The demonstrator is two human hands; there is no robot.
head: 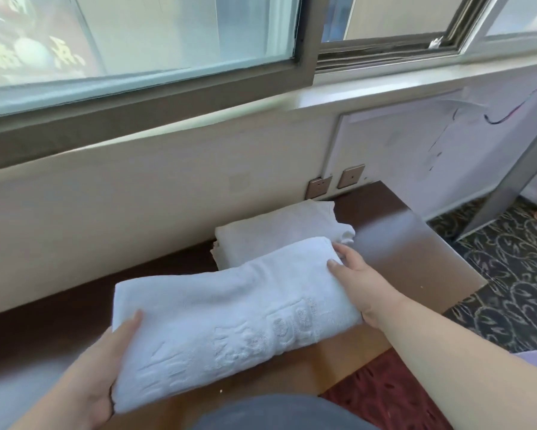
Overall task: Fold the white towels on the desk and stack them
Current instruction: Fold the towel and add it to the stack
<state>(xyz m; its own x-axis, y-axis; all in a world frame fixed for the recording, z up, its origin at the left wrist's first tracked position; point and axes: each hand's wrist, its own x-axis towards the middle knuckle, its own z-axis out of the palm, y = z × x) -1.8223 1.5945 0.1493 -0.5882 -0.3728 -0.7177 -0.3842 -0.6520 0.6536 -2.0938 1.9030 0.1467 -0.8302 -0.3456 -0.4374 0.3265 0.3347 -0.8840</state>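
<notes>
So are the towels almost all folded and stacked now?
Nearly. One folded towel already lies on the desk by the wall. A second folded towel is held at its ends by the left hand and right hand. Left: setting it on the first. No unfolded towels are in view.

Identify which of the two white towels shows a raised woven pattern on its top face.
The near folded towel, held at its ends by the left hand and right hand. The far towel by the wall looks plain.
</notes>
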